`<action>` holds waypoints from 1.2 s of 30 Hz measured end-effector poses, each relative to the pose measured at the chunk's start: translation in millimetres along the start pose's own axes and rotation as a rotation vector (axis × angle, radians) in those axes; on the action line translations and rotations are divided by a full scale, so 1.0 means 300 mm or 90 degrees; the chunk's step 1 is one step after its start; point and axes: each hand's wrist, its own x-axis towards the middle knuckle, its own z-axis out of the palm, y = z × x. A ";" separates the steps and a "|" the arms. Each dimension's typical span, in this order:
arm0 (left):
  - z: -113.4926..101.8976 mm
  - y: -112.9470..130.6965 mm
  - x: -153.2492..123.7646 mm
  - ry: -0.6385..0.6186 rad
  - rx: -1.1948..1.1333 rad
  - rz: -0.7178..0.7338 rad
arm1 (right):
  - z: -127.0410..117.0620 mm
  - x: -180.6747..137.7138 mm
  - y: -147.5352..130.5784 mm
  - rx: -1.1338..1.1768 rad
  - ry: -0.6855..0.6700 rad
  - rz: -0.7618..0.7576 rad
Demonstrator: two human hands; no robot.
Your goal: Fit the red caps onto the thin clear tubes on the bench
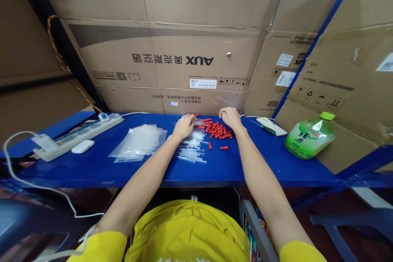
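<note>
On the blue shelf [92,168] lies a heap of clear plastic tubes [192,147], with a scatter of small red caps [218,130] to its right. My left hand [184,126] rests curled over the far end of the tubes, fingers closed; what it pinches is hidden. At the back of the red caps, my right hand [230,117] has its fingers bent down onto them. Whether it holds one I cannot make out. A pile of clear zip bags [139,141] lies left of the tubes.
A white power strip [80,134] and a white earbud case [82,146] sit at the left. A green drink bottle [309,136] lies at the right, behind it a white device [272,126]. Cardboard boxes [172,61] wall the back.
</note>
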 end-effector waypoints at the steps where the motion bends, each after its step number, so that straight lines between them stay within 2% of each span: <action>1: -0.001 0.001 0.000 0.010 -0.007 0.000 | 0.002 0.001 -0.015 0.030 0.008 -0.016; 7: -0.028 0.049 0.001 0.064 -0.101 0.047 | 0.060 -0.015 -0.109 0.244 -0.004 -0.199; 12: -0.064 0.090 0.000 0.081 -0.194 0.129 | 0.105 -0.041 -0.183 0.288 -0.034 -0.305; 20: -0.083 0.108 0.003 0.136 -0.318 0.057 | 0.123 -0.059 -0.219 0.352 -0.028 -0.280; 27: -0.092 0.135 0.002 0.107 -0.524 0.032 | 0.136 -0.047 -0.206 0.435 -0.019 -0.248; 36: -0.091 0.126 0.011 0.109 -0.576 -0.025 | 0.139 -0.045 -0.203 0.439 -0.021 -0.240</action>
